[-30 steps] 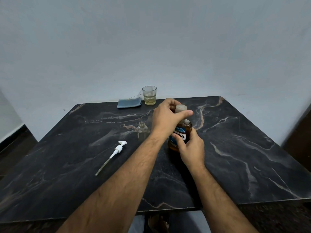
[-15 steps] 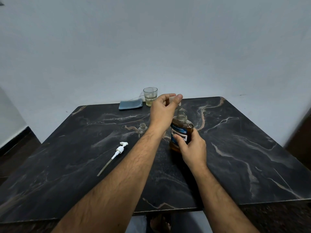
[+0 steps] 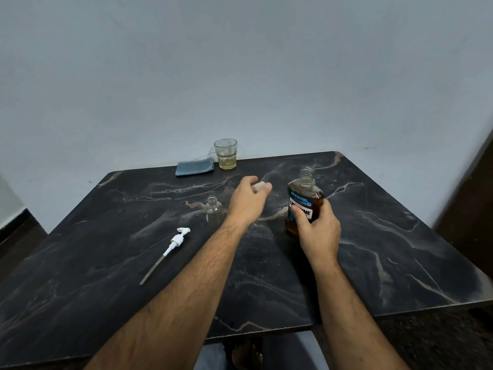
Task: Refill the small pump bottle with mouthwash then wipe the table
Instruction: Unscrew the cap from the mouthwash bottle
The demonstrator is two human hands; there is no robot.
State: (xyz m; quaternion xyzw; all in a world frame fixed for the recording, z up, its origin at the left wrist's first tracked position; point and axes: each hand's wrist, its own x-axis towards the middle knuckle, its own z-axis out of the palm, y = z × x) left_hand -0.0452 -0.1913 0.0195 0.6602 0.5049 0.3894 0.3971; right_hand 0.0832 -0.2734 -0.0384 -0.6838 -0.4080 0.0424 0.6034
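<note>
— Now that the cap (image 3: 260, 186) is off the mouthwash bottle (image 3: 304, 204): a second ago still on the neck under the left hand (image 3: 248, 201), now pinched in that hand's curled fingers and carried away leftward, low over the desk (image 3: 400, 236), between the two bottles.

— And the neck?

— Bare and open. Mouthwash bottle upright toward the far right part of the desk, amber liquid up near the shoulder. Right hand (image 3: 317, 231) wrapped around the lower body, thumb across the label, same grip as a second ago.

— Small pump bottle (image 3: 213, 209)?

— Upright just left of the left wrist, toward the middle, mouth open, seemingly empty. Pump head (image 3: 170, 248) lying flat nearer the left edge, well apart.

— So, for the task?

— Both necks clear; probably ready for pouring once the cap goes down. Narrow target, so likely some spill. Folded blue cloth (image 3: 194, 168) at the far edge beside a glass (image 3: 226, 154), untouched, wiping not yet begun.
</note>
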